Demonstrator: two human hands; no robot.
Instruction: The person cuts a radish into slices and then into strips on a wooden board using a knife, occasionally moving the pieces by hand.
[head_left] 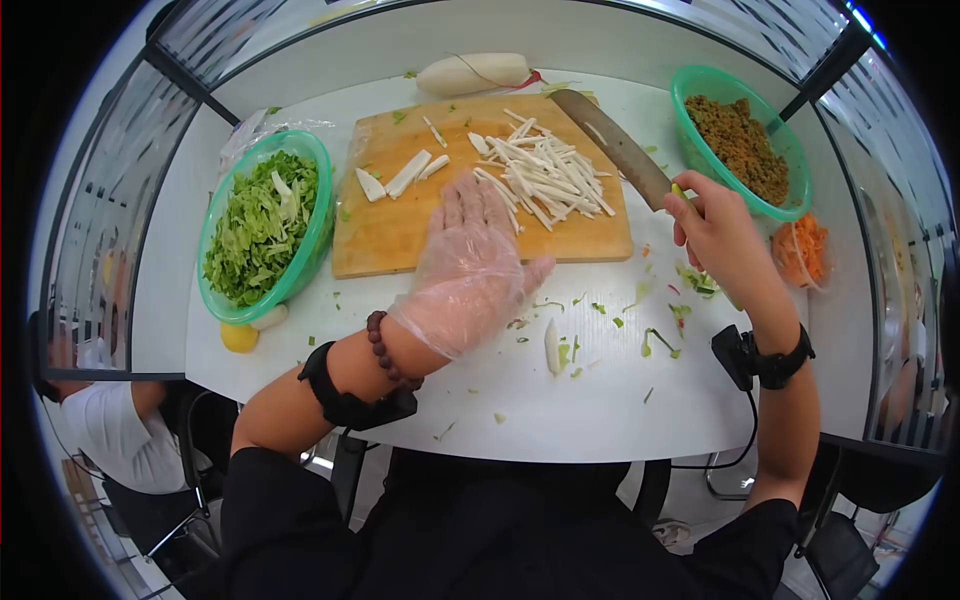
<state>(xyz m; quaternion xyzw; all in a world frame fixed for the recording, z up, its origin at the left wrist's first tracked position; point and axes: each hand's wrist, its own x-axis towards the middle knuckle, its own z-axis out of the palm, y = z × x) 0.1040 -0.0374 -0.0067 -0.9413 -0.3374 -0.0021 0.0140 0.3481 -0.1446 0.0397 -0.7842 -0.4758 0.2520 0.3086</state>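
My left hand [468, 265], in a clear plastic glove, lies over the front of the wooden cutting board [390, 240] with its fingers stretched out. Its fingertips are beside a pile of white radish strips [550, 170]. A few thicker radish pieces [408, 174] lie to the left of the pile. My right hand [715, 225] is closed round the handle of a kitchen knife [625, 150]. The blade points up and left across the board's right side, and a white sliver clings to it. A whole white radish [472, 74] rests behind the board.
A green bowl of chopped greens [262, 230] stands left, beside a yellow round thing [238, 338]. At right are a green bowl of brown crumbly food [740, 145] and a container of orange shreds [800, 252]. Scraps litter the white table [480, 400]. Another person [125, 430] sits at far left.
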